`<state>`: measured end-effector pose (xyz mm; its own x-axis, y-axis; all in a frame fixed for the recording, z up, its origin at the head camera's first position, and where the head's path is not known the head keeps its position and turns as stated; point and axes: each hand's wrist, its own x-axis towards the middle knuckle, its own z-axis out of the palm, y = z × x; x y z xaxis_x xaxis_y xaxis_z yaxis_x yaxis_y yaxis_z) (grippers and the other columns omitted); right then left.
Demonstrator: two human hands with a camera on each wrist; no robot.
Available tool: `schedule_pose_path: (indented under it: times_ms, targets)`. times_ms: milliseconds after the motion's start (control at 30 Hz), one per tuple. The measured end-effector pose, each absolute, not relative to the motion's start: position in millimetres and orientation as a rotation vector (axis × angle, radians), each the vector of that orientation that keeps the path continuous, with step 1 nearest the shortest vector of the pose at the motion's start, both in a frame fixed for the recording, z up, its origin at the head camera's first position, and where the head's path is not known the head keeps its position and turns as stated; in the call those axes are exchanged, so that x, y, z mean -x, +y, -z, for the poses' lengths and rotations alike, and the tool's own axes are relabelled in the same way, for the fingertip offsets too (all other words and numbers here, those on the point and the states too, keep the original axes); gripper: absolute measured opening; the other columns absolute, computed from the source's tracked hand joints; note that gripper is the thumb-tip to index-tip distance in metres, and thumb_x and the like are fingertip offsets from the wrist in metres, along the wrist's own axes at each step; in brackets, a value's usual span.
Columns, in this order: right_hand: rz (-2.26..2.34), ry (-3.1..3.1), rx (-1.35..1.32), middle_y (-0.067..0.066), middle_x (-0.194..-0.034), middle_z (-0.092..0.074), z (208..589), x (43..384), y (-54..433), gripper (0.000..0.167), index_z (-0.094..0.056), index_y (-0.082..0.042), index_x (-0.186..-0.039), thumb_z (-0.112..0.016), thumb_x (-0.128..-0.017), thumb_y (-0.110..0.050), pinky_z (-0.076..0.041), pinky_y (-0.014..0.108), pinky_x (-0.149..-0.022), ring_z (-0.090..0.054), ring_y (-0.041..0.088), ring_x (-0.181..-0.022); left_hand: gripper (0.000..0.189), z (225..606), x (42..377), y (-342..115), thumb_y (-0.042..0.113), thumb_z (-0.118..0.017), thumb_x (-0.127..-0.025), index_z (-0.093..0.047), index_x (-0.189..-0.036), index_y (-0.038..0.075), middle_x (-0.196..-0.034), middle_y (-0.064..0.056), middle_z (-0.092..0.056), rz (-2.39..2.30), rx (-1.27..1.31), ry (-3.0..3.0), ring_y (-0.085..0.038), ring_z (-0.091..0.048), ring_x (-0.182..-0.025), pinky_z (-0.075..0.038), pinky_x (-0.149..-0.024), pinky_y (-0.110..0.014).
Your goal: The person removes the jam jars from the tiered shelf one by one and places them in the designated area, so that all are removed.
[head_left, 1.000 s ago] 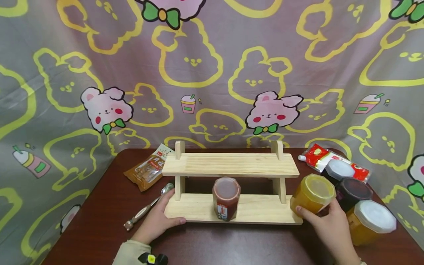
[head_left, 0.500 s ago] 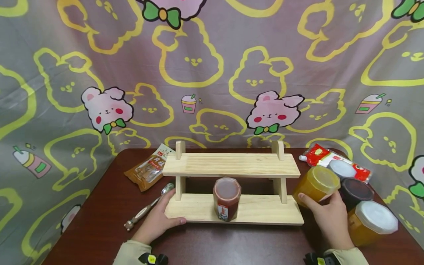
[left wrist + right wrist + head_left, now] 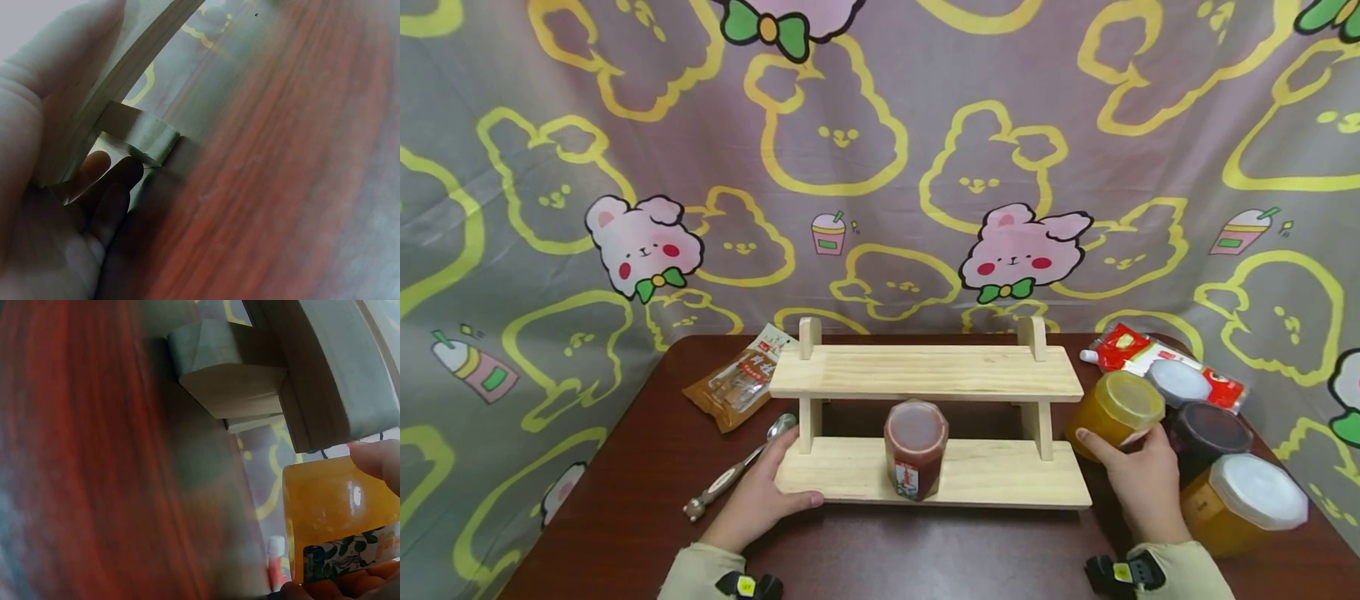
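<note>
My left hand [image 3: 760, 500] grips the left end of the two-tier wooden shelf [image 3: 925, 373]. In the left wrist view its thumb [image 3: 69, 44] lies along the board while the other fingers bend beneath. A jar of reddish-brown contents [image 3: 916, 450] stands on the lower board, near the middle. Just right of the shelf, my right hand [image 3: 1142, 483] holds a jar of yellow contents [image 3: 1116, 412] between thumb and fingers. The right wrist view shows this jar's leafy label [image 3: 340, 556]; its base is partly hidden in the head view.
Right of the held jar stand a dark jar [image 3: 1210, 433], a white-lidded jar [image 3: 1243, 508] and another white-lidded jar [image 3: 1178, 382]. Behind them lies a red-and-white pouch [image 3: 1123, 346]. A brown snack packet [image 3: 737, 383] and a spoon [image 3: 726, 479] lie at left.
My right hand has carried the yellow jar rightward and slightly back, from over the shelf's right end to beside it. The left hand stays on the shelf.
</note>
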<state>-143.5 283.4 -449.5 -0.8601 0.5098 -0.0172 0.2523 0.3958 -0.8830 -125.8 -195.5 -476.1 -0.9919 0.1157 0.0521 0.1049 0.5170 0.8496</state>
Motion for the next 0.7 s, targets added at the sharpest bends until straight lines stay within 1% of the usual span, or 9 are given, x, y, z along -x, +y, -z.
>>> schedule_pose_path:
  times_ms: [133, 400, 567, 700]
  targets:
    - [-1.496, -2.407, 0.668, 0.030, -0.144, -0.044, 454.2, 145.0, 285.1, 0.088, -0.031, 0.003, -0.150, -0.082, -0.085, -0.029, -0.031, 0.063, -0.109, -0.042, 0.045, -0.130, 0.106, 474.8, 126.0, -194.9, 0.027, -0.095, -0.067, -0.037, -0.154, 0.011, -0.153, -0.018, -0.042, -1.538, -0.185, 2.712, -0.029, -0.048, -0.127, -0.036, -0.107, -0.049]
    - [-1.536, -2.434, 0.647, 0.031, -0.144, -0.043, 462.3, 147.2, 286.8, 0.088, -0.029, 0.005, -0.150, -0.082, -0.084, -0.020, -0.032, 0.063, -0.109, -0.042, 0.045, -0.131, 0.107, 475.1, 125.4, -195.0, 0.026, -0.096, -0.066, -0.037, -0.154, 0.010, -0.153, -0.017, -0.042, -1.542, -0.197, 2.720, -0.028, -0.047, -0.128, -0.036, -0.107, -0.049]
    - [-1.507, -2.489, 0.632, 0.033, -0.145, -0.041, 463.1, 149.3, 286.8, 0.089, -0.028, 0.007, -0.149, -0.082, -0.082, -0.014, -0.031, 0.064, -0.109, -0.040, 0.047, -0.132, 0.107, 476.6, 126.6, -194.6, 0.027, -0.096, -0.065, -0.038, -0.154, 0.011, -0.152, -0.015, -0.045, -1.560, -0.192, 2.717, -0.025, -0.049, -0.124, -0.038, -0.105, -0.044]
    - [-1.494, -2.518, 0.636, 0.033, -0.148, -0.038, 462.7, 152.1, 286.5, 0.090, -0.024, 0.006, -0.151, -0.080, -0.084, -0.017, -0.031, 0.065, -0.109, -0.037, 0.049, -0.134, 0.107, 477.4, 126.8, -194.7, 0.027, -0.096, -0.066, -0.038, -0.154, 0.011, -0.151, -0.016, -0.045, -1.551, -0.186, 2.720, -0.025, -0.050, -0.123, -0.039, -0.105, -0.043]
